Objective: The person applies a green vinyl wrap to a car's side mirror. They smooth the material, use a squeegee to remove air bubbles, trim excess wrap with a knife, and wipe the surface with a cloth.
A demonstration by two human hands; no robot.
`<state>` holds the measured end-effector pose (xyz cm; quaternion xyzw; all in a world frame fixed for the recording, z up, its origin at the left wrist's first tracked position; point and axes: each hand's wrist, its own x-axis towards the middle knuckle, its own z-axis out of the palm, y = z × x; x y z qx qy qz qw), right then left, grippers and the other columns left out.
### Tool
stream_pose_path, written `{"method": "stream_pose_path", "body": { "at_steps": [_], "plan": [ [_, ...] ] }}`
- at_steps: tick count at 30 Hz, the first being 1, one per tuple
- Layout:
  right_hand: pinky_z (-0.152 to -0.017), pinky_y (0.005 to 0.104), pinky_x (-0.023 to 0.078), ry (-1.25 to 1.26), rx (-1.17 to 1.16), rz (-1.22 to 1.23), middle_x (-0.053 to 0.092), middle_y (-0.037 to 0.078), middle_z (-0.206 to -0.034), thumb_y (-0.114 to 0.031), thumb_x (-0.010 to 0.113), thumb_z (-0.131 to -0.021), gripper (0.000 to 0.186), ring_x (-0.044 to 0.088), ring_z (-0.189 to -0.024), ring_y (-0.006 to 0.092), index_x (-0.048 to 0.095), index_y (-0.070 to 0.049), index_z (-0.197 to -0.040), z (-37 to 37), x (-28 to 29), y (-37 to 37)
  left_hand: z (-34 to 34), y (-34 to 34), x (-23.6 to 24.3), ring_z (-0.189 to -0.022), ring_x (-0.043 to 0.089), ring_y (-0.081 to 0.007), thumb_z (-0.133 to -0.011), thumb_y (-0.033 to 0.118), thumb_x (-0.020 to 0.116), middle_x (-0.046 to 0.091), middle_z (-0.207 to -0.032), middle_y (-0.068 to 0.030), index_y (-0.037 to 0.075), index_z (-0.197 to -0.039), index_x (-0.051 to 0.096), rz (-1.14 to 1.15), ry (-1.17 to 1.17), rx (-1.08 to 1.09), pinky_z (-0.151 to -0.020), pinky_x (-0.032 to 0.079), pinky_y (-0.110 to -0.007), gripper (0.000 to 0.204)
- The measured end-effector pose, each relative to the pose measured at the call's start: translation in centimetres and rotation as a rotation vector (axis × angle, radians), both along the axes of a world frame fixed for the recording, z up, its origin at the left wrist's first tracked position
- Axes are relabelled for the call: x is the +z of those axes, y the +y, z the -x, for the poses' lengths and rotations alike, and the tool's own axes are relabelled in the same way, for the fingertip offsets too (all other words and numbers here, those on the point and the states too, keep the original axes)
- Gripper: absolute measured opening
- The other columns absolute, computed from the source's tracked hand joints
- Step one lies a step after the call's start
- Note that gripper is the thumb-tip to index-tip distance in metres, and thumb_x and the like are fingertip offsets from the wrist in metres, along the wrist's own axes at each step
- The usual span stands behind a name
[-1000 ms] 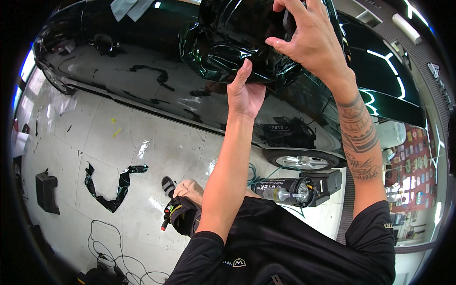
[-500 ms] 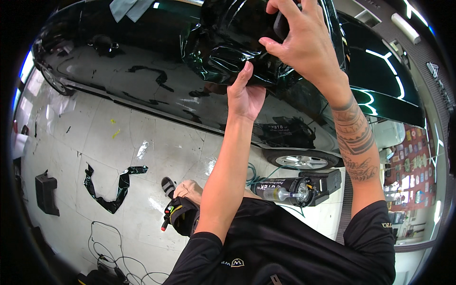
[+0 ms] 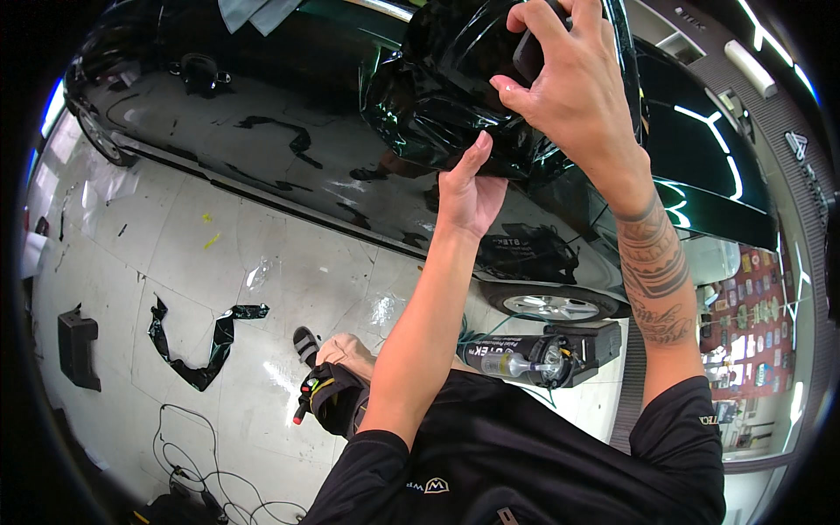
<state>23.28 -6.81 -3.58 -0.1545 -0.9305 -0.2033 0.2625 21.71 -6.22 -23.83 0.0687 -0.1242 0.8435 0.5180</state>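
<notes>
A bulky, glossy black shape, apparently the side mirror of the black car (image 3: 289, 144), is covered by wrinkled dark film (image 3: 420, 109). Loose folds of the film hang along its lower left edge. My left hand (image 3: 472, 192) grips that lower edge from below, thumb up in front and fingers hidden behind. Higher up and to the right, my right hand (image 3: 577, 101) is closed on a small dark block (image 3: 528, 57), perhaps a squeegee, held against the film. Part of the block is hidden by my fingers.
On the tiled floor lie a bent strip of black film (image 3: 197, 372), a black step-like block (image 3: 79, 350) and looped cables (image 3: 188, 455). A black cylindrical bag with a clear spray bottle (image 3: 516, 362) stands near the car's wheel (image 3: 551, 304). A grey cloth (image 3: 255, 13) hangs on the car.
In the picture, both hands and the film-covered shape have shifted slightly right and down, while the floor things moved a little left. Both grips look the same.
</notes>
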Motion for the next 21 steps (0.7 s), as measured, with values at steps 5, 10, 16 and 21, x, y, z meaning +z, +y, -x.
{"method": "stream_pose_path", "body": {
  "at_steps": [5, 10, 16, 21],
  "plan": [
    [-0.091, 0.0461, 0.045, -0.049, -0.014, -0.062, 0.042, 0.021, -0.116, -0.012, 0.084, -0.067, 0.051, 0.048, -0.106, 0.0388, 0.058, -0.009, -0.111, 0.0, 0.3, 0.0, 0.0, -0.5, 0.5, -0.113, 0.063, -0.0178, -0.091, 0.010, 0.072, 0.066, -0.120, -0.0020, 0.007, -0.124, 0.063, -0.015, -0.036, -0.041, -0.103, 0.049, -0.042, 0.034],
    [-0.092, 0.0469, 0.044, -0.069, -0.030, -0.030, 0.041, 0.021, -0.116, -0.011, 0.084, -0.067, 0.051, 0.047, -0.107, 0.0397, 0.058, -0.010, -0.111, 0.1, 0.2, -0.7, 0.0, -0.6, 0.2, -0.122, 0.057, -0.0208, -0.091, 0.018, 0.071, 0.064, -0.128, -0.0026, 0.007, -0.124, 0.063, -0.007, 0.017, -0.030, -0.111, 0.040, -0.043, 0.035],
    [-0.093, 0.0478, 0.044, -0.049, -0.003, -0.050, 0.041, 0.021, -0.116, -0.009, 0.083, -0.066, 0.051, 0.046, -0.108, 0.0409, 0.058, -0.010, -0.110, 0.7, -0.2, -1.0, 0.0, -0.9, 0.2, -0.121, 0.058, -0.0198, -0.092, 0.018, 0.071, 0.065, -0.126, -0.0025, 0.007, -0.123, 0.064, 0.014, 0.013, -0.020, -0.109, 0.043, -0.043, 0.034],
    [-0.094, 0.0482, 0.043, -0.076, -0.009, -0.055, 0.042, 0.022, -0.116, -0.008, 0.083, -0.065, 0.051, 0.045, -0.109, 0.0417, 0.058, -0.010, -0.110, 0.3, -0.3, -0.9, -0.1, -1.3, 0.4, -0.121, 0.058, -0.0192, -0.092, 0.017, 0.071, 0.066, -0.125, -0.0027, 0.006, -0.122, 0.065, 0.025, 0.003, -0.016, -0.109, 0.042, -0.043, 0.033]
  ]
}}
